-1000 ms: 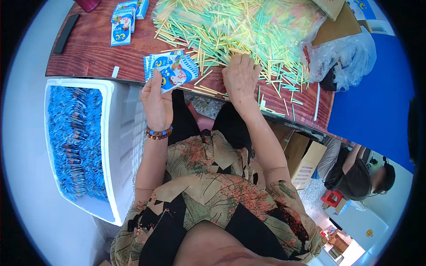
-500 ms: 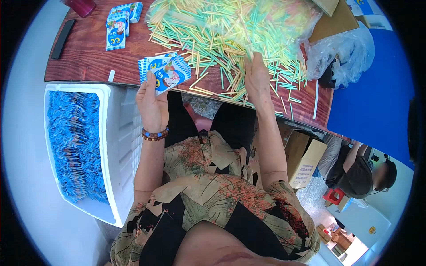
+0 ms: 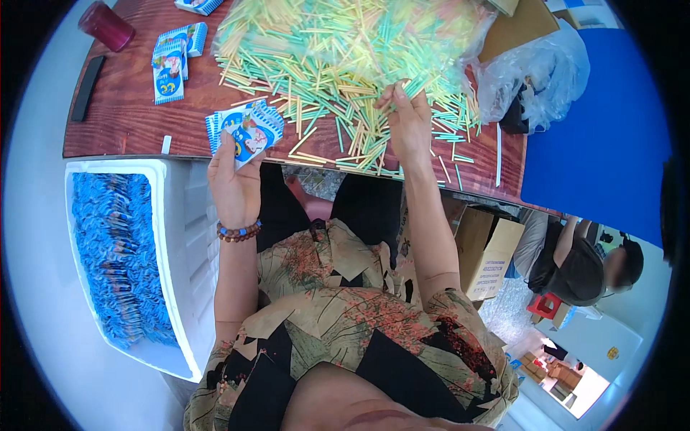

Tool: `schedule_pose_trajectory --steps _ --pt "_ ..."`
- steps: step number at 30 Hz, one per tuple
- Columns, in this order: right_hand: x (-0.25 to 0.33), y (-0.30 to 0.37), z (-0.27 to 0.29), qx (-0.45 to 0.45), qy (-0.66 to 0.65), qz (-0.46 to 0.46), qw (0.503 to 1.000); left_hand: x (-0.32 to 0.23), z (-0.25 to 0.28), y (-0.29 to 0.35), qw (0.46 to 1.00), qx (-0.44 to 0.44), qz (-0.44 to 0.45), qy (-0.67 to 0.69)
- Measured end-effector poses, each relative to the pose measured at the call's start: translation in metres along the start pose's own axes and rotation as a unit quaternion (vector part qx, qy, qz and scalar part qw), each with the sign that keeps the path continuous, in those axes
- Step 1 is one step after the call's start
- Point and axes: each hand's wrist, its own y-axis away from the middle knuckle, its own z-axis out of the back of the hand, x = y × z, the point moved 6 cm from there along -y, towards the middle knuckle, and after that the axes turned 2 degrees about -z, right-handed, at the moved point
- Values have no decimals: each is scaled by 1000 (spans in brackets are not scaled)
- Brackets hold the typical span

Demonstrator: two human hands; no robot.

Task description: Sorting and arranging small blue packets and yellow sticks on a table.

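My left hand grips a small fanned bunch of blue-and-white printed packets, thumb on top, just over the table's near edge. My right hand is at the near side of a heap of thin yellow and green sticks, with its fingers bent together. Short green and yellow sticks show at those fingertips, pinched by them as far as I can see. Over the far part of the heap lies a clear plastic bag, with more sticks showing through it.
More packets lie at the table's left, near a dark red cup and a black bar. A white foam box full of blue packets stands below left. To the right are crumpled plastic, a cardboard box and another person.
My right hand's fingers have curled and now show sticks at their tips. My left hand keeps the packets. The view has shifted, so the table sits slightly lower and further left.
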Motion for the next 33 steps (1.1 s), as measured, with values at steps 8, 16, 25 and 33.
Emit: schedule_pose_trajectory --steps 8,16,25,33 --pt "-11 21 -15 53 119 58 990 13 -13 5 999 5 22 -33" --pt "-11 23 -24 108 198 139 964 26 -25 4 999 11 50 -17" --pt "-3 18 -30 134 182 201 953 40 -36 8 996 27 87 5" --pt "-22 8 -18 76 -35 -25 996 44 -32 8 995 28 97 11"
